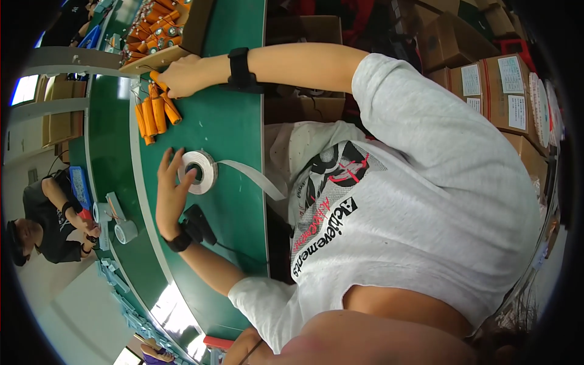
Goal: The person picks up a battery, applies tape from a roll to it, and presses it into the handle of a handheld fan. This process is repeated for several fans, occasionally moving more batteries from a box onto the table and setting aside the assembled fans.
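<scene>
My right hand (182, 76) is closed at the edge of a cardboard box, its fingers curled round one orange cylinder (157, 80) that looks like a wired battery. Just beneath it several more orange cylinders (153, 117) lie together on the green tabletop (234, 134), with thin wires at their ends. My left hand (170, 191) is spread over a roll of white tape (207, 173). Its thumb is over the core and its fingers are apart along the rim. A loose strip (255, 179) trails from the roll past the table edge.
The cardboard box (193, 30) holds many wired orange cylinders. A black device with a cable (198, 224) lies beside my left wrist. Across the bench a co-worker (55, 210) handles parts near a blue tray (79, 187). Stacked cartons (496, 97) stand behind me.
</scene>
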A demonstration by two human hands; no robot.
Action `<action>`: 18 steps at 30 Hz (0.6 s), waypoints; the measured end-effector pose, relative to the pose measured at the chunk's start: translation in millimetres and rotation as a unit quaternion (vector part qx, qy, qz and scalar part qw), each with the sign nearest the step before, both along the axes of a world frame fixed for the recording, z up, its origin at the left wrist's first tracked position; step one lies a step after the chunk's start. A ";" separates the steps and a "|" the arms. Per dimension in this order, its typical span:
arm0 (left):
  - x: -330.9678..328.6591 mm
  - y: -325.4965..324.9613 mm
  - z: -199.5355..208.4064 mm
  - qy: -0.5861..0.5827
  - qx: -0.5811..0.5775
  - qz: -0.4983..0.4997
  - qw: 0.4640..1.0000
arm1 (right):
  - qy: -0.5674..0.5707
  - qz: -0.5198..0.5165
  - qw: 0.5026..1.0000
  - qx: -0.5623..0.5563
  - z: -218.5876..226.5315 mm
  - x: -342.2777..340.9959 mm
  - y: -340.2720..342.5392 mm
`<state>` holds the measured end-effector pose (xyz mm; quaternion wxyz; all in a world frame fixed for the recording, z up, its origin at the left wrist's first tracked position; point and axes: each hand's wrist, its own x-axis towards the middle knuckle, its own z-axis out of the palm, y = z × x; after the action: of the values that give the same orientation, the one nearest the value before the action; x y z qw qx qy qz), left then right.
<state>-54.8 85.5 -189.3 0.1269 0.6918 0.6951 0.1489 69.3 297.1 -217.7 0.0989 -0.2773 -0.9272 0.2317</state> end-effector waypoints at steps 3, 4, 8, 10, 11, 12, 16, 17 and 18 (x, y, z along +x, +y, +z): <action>12.4 -2.8 -0.6 -0.030 -0.006 0.039 0.999 | -0.078 0.082 0.993 0.018 -1.4 5.8 10.5; 10.3 -11.0 -0.5 -0.044 -0.012 0.117 0.992 | -0.075 0.091 0.993 0.017 4.1 11.5 2.3; 14.9 -38.8 3.3 -0.181 0.108 0.214 0.954 | 0.024 0.183 0.982 0.025 19.2 72.9 -13.6; 25.4 -55.3 9.0 -0.236 0.171 0.231 0.928 | 0.009 0.212 0.977 0.015 25.9 84.8 -22.1; 31.0 -60.6 11.2 -0.223 0.182 0.254 0.923 | 0.033 0.207 0.969 -0.131 31.2 88.3 -30.6; 36.8 -66.0 13.6 -0.209 0.193 0.277 0.918 | 0.054 0.197 0.940 -0.274 37.4 89.6 -41.9; 62.1 -62.2 16.0 -0.186 0.230 0.329 0.897 | 0.162 0.236 0.868 -0.407 24.7 83.2 -103.6; 62.6 -66.3 14.3 -0.180 0.240 0.344 0.890 | 0.164 0.261 0.876 -0.370 25.9 83.2 -123.5; 61.1 -68.7 14.2 -0.180 0.240 0.344 0.889 | 0.164 0.262 0.876 -0.369 24.4 85.5 -133.3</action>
<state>6.3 16.8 -175.1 0.0204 0.3797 0.7979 0.4678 154.8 163.8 -193.3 0.0758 0.0013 -0.7835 0.6167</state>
